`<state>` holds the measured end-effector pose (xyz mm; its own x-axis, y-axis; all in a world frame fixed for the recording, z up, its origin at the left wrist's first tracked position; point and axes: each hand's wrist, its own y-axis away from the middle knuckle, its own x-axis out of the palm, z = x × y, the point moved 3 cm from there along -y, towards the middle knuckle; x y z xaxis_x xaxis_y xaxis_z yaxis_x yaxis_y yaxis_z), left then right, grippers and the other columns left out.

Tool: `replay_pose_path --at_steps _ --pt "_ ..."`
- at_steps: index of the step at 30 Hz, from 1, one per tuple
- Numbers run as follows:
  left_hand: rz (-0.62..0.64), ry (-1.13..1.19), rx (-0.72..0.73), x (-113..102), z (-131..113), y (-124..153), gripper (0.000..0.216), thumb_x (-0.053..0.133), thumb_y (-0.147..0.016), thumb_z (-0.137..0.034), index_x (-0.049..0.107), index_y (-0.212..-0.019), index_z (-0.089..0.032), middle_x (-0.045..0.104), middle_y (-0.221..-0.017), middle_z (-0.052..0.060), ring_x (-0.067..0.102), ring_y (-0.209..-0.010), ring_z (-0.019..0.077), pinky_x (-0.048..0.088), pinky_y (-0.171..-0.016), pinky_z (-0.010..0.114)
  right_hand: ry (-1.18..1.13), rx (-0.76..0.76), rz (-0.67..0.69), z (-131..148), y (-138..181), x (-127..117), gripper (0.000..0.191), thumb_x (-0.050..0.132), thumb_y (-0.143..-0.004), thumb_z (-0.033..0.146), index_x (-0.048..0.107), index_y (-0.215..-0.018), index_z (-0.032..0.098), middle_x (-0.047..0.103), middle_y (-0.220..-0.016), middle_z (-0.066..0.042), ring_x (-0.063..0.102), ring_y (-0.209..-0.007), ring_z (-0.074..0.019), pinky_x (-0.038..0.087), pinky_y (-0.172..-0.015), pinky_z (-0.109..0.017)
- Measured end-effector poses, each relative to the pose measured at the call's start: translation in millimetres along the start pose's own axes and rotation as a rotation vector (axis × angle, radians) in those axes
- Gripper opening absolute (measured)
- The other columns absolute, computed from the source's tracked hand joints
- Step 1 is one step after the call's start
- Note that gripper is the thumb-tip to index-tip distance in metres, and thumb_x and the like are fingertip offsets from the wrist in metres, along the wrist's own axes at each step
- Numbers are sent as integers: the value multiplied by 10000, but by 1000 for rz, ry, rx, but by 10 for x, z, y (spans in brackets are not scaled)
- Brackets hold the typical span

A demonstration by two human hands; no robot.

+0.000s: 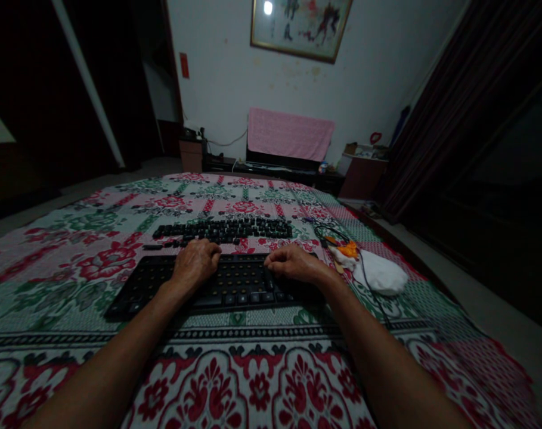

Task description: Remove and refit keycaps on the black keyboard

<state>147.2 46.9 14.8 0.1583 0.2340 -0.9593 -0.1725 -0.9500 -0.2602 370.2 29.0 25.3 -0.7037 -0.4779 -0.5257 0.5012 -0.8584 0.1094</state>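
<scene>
A black keyboard [241, 285] lies across the patterned bedspread, most of its keycaps off and its key posts bare. Keycaps remain along its near row, and a long dark one [269, 280] stands just below my right fingers. My left hand [197, 260] rests over the keyboard's far edge with its fingers curled together; what they hold, if anything, is hidden. My right hand [291, 262] is over the keyboard's right part, thumb and fingers pinched, too dark to show anything between them. Beyond the keyboard, loose black keycaps [226, 229] lie in rows.
To the right are a white cloth bundle [382, 274], an orange item [347, 249] and a dark cable [327, 232]. The bedspread [248, 369] covers the whole bed. Past its far edge stands a pink-draped screen [291, 134]; dark curtains hang at right.
</scene>
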Motion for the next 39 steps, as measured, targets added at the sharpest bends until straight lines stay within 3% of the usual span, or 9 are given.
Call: replay_pose_path --at_steps 12,30,39 --pt "2 -14 6 23 8 -14 322 383 -768 -329 658 -909 -240 631 -916 58 539 -897 216 423 -791 323 195 -73 -29 43 1 28 205 472 -711 219 640 -785 130 535 -606 34 422 -537 -65 330 -527 -170" --pt "-5 -30 -1 25 3 -11 320 373 -777 -341 655 -902 -255 634 -932 41 540 -906 213 425 -777 309 257 -116 -59 79 -20 61 229 486 -721 221 670 -829 138 579 -638 23 446 -554 -71 350 -549 -173" --pt "-13 -37 16 47 12 -12 326 367 -779 -331 654 -904 -239 628 -915 52 533 -901 217 417 -786 317 299 -110 -15 69 -19 119 263 605 -650 321 624 -846 146 574 -683 24 489 -594 -84 337 -521 -176"
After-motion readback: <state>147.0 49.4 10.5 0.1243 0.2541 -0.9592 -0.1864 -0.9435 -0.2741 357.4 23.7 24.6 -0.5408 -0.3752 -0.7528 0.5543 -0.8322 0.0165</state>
